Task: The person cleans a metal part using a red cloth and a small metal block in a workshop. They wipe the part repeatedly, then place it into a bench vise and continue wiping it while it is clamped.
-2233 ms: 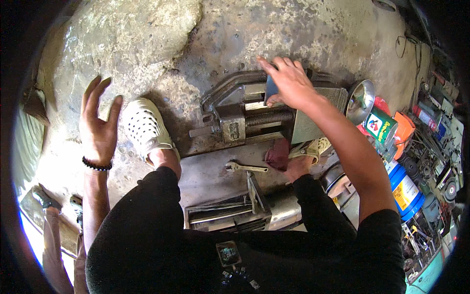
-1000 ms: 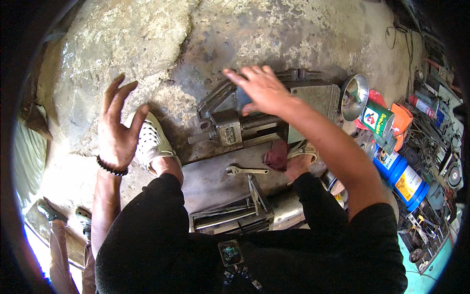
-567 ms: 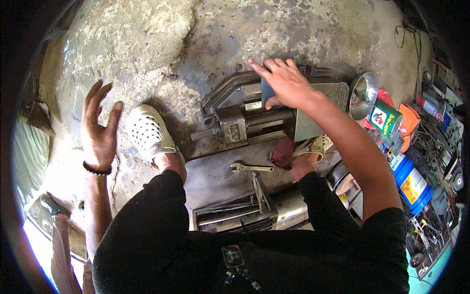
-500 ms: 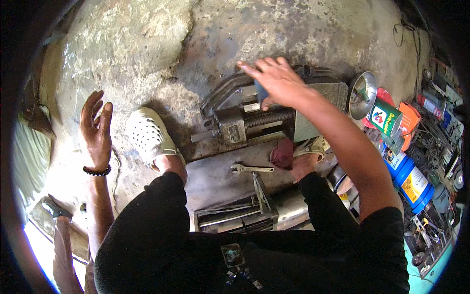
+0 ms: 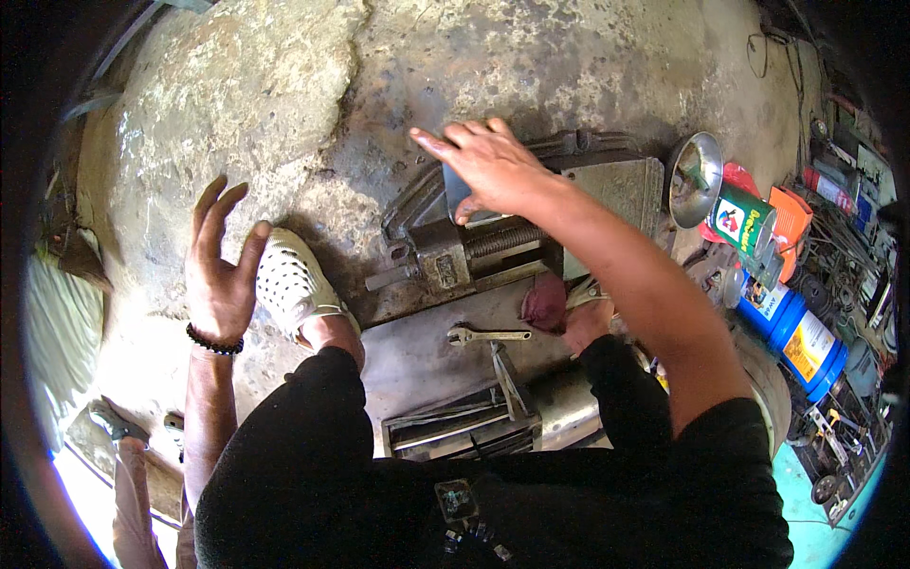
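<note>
My right hand (image 5: 493,171) reaches over a large metal bench vise (image 5: 445,251) on the floor. Its thumb and fingers close around a flat, dark blue-grey piece (image 5: 457,196), whose kind I cannot make out and which the hand partly covers. To the left, above the floor, my left hand (image 5: 223,280) has its fingers spread, with nothing in it. A black bead bracelet (image 5: 215,341) circles that wrist. Between my feet an adjustable wrench (image 5: 488,335) lies near the vise. A dark red cloth-like thing (image 5: 544,302) sits by my right foot.
A metal bowl (image 5: 696,180), a green can (image 5: 741,220), an orange plastic piece (image 5: 789,229) and a blue bucket (image 5: 801,346) stand to the right, beside piled tools and parts. Below the wrench is a metal frame (image 5: 455,427). Someone's shoe (image 5: 118,422) shows at lower left.
My right hand has moved left over the vise, taking the blue-grey piece along. My left hand has shifted right and a little lower, its fingers spreading wider.
</note>
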The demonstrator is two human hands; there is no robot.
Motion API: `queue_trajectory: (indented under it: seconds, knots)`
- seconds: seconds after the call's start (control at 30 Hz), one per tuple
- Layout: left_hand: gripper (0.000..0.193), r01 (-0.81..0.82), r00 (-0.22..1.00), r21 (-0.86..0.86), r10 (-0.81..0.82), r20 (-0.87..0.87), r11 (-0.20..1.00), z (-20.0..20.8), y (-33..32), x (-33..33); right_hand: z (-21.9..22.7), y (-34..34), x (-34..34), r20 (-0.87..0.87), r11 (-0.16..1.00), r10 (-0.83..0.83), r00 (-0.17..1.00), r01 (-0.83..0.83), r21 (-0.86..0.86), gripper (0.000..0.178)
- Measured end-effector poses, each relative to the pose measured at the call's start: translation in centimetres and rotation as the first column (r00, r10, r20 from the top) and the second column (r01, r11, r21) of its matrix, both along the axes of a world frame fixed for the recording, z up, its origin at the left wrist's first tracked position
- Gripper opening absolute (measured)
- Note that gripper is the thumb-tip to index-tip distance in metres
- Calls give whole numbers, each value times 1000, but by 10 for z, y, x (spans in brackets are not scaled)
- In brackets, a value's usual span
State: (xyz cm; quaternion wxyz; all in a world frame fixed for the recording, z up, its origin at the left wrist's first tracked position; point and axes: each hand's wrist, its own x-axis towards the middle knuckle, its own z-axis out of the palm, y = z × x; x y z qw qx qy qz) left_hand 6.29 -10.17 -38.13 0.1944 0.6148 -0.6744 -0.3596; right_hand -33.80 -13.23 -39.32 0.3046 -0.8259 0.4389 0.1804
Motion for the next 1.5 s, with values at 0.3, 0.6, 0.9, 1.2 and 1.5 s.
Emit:
queue_trajectory:
  seconds: [0.3, 0.6, 0.9, 1.2, 1.5]
  knots:
    - [44, -153, 982, 154, 167, -84, 976, 2, 0, -1, 9, 3, 9, 90, 997, 69, 994, -72, 39, 121]
    - [42, -247, 964, 107, 255, -69, 963, 12, 0, -12, 5, -1, -2, -148, 993, 103, 984, -92, 76, 129]
    - [45, -161, 970, 180, 190, -153, 970, 0, 0, -24, 13, -53, -69, 303, 752, -581, 755, 641, -154, 123]
    - [60, 252, 843, 282, -67, -534, 926, -4, -20, -103, 14, -2, 17, 660, -86, -655, -368, 904, 419, 110]
    - [46, 250, 849, 428, 16, -528, 868, 2, 2, -148, 21, 81, 168, 186, -486, -406, -895, 384, 785, 83]
